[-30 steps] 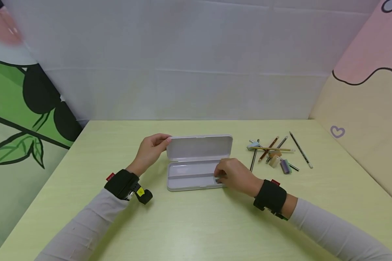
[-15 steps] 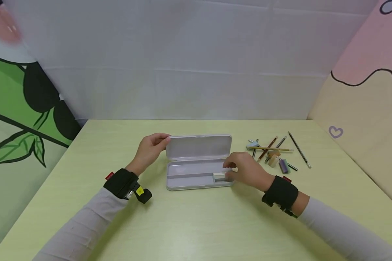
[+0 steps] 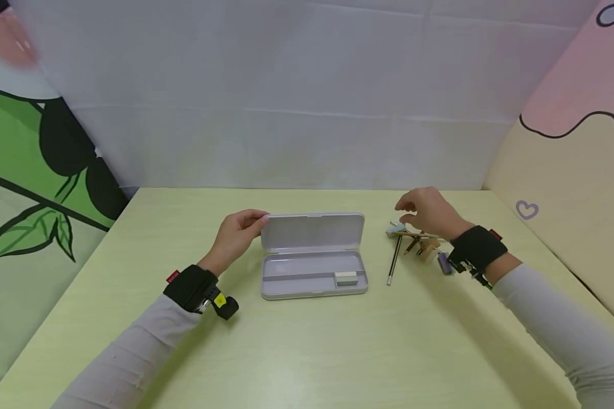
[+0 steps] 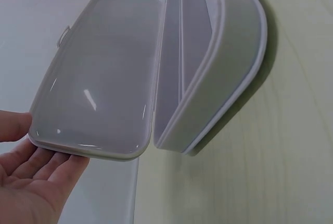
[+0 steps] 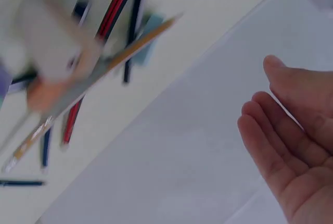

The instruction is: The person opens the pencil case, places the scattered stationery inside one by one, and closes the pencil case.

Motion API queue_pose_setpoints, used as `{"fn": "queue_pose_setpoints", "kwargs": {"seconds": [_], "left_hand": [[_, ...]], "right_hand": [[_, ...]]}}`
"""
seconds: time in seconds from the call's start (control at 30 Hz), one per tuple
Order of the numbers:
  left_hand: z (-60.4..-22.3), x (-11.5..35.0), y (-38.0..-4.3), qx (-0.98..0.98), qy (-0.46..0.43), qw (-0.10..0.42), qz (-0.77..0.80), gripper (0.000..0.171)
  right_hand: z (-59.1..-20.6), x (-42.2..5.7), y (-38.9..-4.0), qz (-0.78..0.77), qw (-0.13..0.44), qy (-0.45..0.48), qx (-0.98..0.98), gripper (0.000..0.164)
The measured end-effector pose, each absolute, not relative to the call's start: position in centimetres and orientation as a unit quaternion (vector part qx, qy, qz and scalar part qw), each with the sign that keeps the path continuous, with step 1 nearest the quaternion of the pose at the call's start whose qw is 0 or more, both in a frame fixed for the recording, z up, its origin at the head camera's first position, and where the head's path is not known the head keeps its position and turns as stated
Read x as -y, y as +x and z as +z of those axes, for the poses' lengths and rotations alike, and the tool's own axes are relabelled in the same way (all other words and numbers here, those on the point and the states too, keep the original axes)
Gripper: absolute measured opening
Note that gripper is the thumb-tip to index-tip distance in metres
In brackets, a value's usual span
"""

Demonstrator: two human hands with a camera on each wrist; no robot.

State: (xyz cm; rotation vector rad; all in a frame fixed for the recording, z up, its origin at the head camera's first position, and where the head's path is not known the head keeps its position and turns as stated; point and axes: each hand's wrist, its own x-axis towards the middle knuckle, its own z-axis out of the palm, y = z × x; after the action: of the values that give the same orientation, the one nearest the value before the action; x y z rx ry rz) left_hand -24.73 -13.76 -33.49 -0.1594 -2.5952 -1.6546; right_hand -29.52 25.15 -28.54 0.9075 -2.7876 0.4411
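A pale grey pencil case (image 3: 291, 286) lies with its lid (image 3: 312, 233) raised. My left hand (image 3: 232, 238) grips the lid's left corner, thumb on the inner face and fingers behind, as the left wrist view shows. A white eraser (image 3: 345, 278) sits in the small front right compartment. My right hand (image 3: 432, 213) hovers above the pile of pencils, its fingers loosely bent with nothing between them. Under it lie a yellow pencil (image 5: 140, 41), a red-and-black pencil (image 5: 115, 10) and a light blue eraser (image 3: 396, 228). The hand and wrist hide part of the pile.
A dark pencil (image 3: 394, 258) points toward the front of the table (image 3: 286, 352), between case and pile. A purple eraser (image 3: 444, 263) and a pale block (image 3: 430, 250) lie at the pile's near side. A white sheet (image 3: 286, 113) stands behind the table.
My right hand has let go of the white eraser in the case's compartment and moved right and back, over the pencil pile. The left hand stays on the lid.
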Motion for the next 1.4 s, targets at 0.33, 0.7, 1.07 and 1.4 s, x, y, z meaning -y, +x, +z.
{"fn": "queue_pose_setpoints", "kwargs": {"seconds": [0.33, 0.7, 1.07, 1.4], "left_hand": [[-33.7, 13.5, -24.7, 0.838, -0.054, 0.030, -0.542, 0.035], [-33.5, 13.2, -24.5, 0.838, -0.051, 0.025, -0.543, 0.035], [-33.7, 13.1, -24.5, 0.836, -0.057, 0.037, -0.544, 0.037], [-34.0, 12.8, -24.9, 0.838, -0.047, 0.018, -0.543, 0.035]], "right_hand": [[-30.0, -26.7, -33.7, 0.105, -0.018, 0.330, 0.938, 0.023], [-31.8, -25.9, -35.1, 0.068, -0.090, 0.374, 0.920, 0.018], [-32.6, -25.9, -35.1, 0.066, -0.081, 0.380, 0.919, 0.011], [-32.4, -26.1, -34.6, 0.075, -0.031, 0.400, 0.913, 0.015]]}}
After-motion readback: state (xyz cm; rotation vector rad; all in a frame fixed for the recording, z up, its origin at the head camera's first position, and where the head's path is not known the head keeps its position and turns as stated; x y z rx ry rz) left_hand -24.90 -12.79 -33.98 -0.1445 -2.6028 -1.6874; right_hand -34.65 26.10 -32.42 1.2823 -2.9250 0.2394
